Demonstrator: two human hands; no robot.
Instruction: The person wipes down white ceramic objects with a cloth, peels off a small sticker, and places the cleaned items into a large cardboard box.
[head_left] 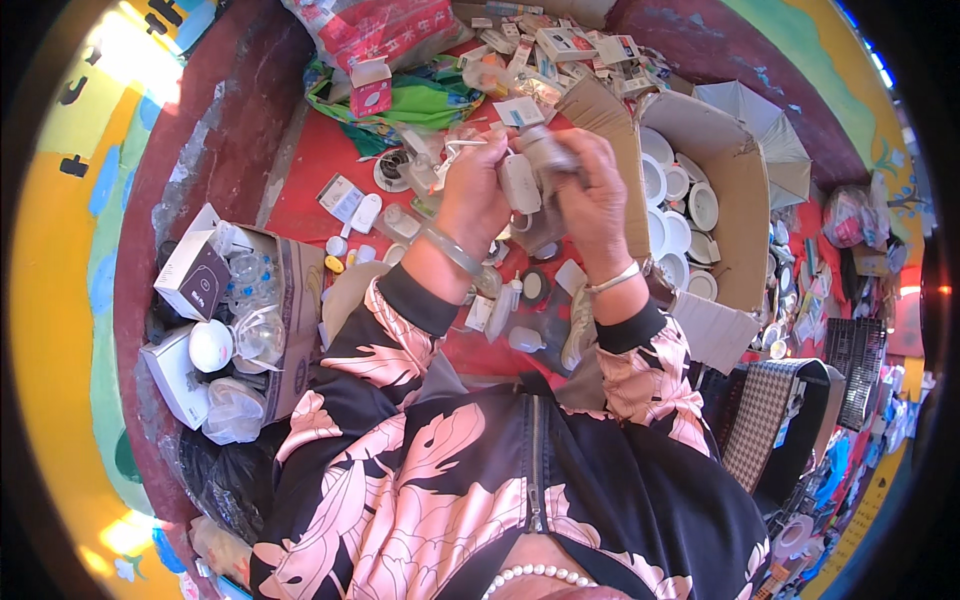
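Note:
Close together over the red cloth, both my hands are at work. My left hand is closed on a small white oblong device, and a white cable loops by its fingers. My right hand is closed round a grey, roundish object, smeared by motion, so its kind cannot be made out. It is right beside the white device; whether the two are joined is hidden. Just beyond my fingertips is a small white box. Under my hands lie loose small devices and a black ring-shaped piece.
An open cardboard carton at right holds several round white fixtures. Another carton at left carries clear plastic pieces and white boxes. Small packages heap at the back near a red-printed sack. A dark red wall curves around the left.

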